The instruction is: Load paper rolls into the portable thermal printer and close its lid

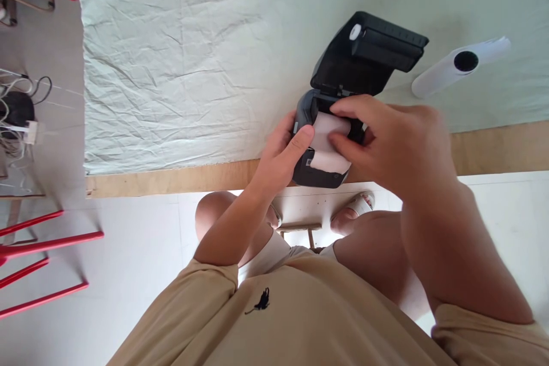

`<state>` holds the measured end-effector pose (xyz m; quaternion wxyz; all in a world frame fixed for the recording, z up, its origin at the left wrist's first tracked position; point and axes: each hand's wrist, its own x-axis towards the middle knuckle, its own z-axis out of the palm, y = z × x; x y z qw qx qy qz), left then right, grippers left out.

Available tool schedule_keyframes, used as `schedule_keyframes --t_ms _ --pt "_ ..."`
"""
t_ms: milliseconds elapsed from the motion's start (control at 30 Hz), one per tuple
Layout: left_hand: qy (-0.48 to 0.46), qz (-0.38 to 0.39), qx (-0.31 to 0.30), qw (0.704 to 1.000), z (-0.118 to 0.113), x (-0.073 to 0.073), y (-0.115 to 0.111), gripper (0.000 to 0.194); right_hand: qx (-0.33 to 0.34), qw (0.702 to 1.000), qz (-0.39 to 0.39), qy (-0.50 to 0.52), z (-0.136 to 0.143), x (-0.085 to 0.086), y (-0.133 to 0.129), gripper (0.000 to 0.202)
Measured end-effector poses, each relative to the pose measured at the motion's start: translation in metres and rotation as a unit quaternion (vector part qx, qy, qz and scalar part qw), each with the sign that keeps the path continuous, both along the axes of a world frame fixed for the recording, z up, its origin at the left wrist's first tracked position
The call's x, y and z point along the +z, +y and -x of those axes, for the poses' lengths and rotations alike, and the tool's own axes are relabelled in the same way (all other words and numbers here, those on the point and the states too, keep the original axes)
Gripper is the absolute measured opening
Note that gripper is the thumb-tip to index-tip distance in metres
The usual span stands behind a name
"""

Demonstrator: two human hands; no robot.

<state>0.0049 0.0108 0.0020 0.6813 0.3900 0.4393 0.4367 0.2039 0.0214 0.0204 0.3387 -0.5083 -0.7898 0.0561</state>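
A small black receipt printer (317,177) is at the table's front edge, its lid (369,51) swung up and back. Inside the printer sits a white paper roll (330,126), with a strip of paper lying over the front rim. My left hand (285,151) is closed around the printer's left side, thumb on the rim beside the paper. From the right, my right hand (386,137) reaches into the compartment. Its thumb presses on the paper and its index finger is at the roll's far side; the other fingers are mostly hidden.
On the pale green cloth (184,57), to the right, is a white cylindrical object (433,77) with a black round end and paper by it. The table's wooden edge (171,180) runs below. Red metal legs (51,240) and tangled cables (15,126) are at left.
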Motion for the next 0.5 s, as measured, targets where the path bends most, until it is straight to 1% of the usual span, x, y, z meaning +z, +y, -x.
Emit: schedule_keyframes --t_ms 67,167,233,267,300,333,400,433,467,500 --pt "0.006 -0.011 -0.002 1.0 0.0 -0.001 0.0 0.06 0.025 0.999 0.041 0.003 -0.004 0.003 -0.001 0.022" --pt "0.003 0.003 -0.002 1.0 -0.002 -0.002 0.0 0.059 0.051 0.994 0.083 0.043 -0.012 0.013 -0.001 0.025" --pt "-0.018 0.019 0.015 1.0 -0.003 -0.001 0.001 0.057 0.061 0.984 0.119 0.115 -0.017 0.02 0.0 0.034" --pt "-0.028 0.025 0.025 0.999 -0.003 -0.001 0.001 0.055 0.059 0.976 0.127 0.169 -0.02 0.022 0.001 0.039" --pt "-0.036 0.03 0.037 0.998 -0.004 -0.001 0.001 0.053 0.047 0.964 0.129 0.228 -0.022 0.022 0.003 0.039" --pt "-0.043 0.035 0.047 0.997 -0.004 -0.001 0.001 0.05 0.028 0.951 0.121 0.284 -0.024 0.019 0.006 0.037" --pt "-0.052 0.046 0.056 0.996 -0.005 0.0 0.001 0.05 -0.01 0.926 0.107 0.363 -0.028 0.007 0.014 0.036" --pt "-0.054 0.05 0.056 0.996 -0.005 0.001 0.001 0.05 -0.027 0.92 0.1 0.377 -0.029 -0.003 0.017 0.037" --pt "-0.054 0.054 0.055 0.996 -0.005 0.001 0.001 0.051 -0.031 0.92 0.103 0.377 -0.031 -0.012 0.02 0.037" --pt "-0.053 0.059 0.053 0.995 -0.005 0.002 0.001 0.052 -0.036 0.926 0.098 0.362 -0.033 -0.022 0.022 0.037"
